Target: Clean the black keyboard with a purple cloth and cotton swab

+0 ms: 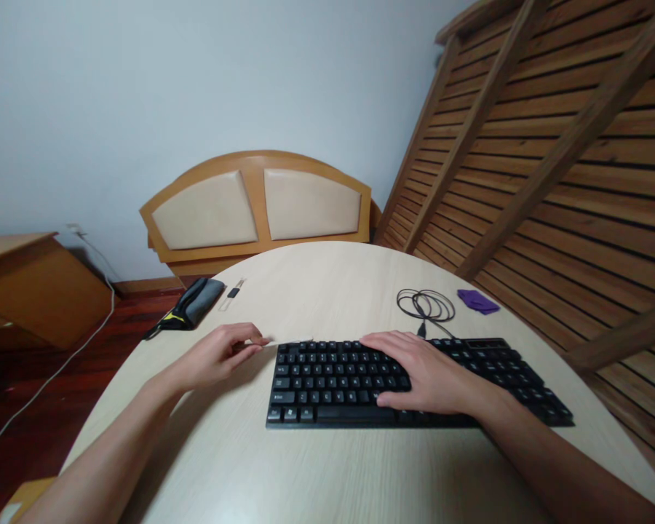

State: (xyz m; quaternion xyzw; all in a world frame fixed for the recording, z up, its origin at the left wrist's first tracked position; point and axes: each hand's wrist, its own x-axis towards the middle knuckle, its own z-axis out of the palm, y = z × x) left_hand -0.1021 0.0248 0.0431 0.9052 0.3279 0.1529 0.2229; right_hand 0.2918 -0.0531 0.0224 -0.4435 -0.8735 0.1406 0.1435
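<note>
Our left hand pinched a thin tool at the far left corner of the keyboard, whose right end lay near the table's right edge. Our right hand spread across the keyboard, clasping nothing; steady pressure and light strokes seemed wisest.

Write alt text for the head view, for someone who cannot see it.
A person's right hand rests on a black keyboard on a pale table, while the left hand pinches a thin stick at the keyboard's far left corner. Nearby lie a coiled cable, purple cloth and dark pouch.
</note>
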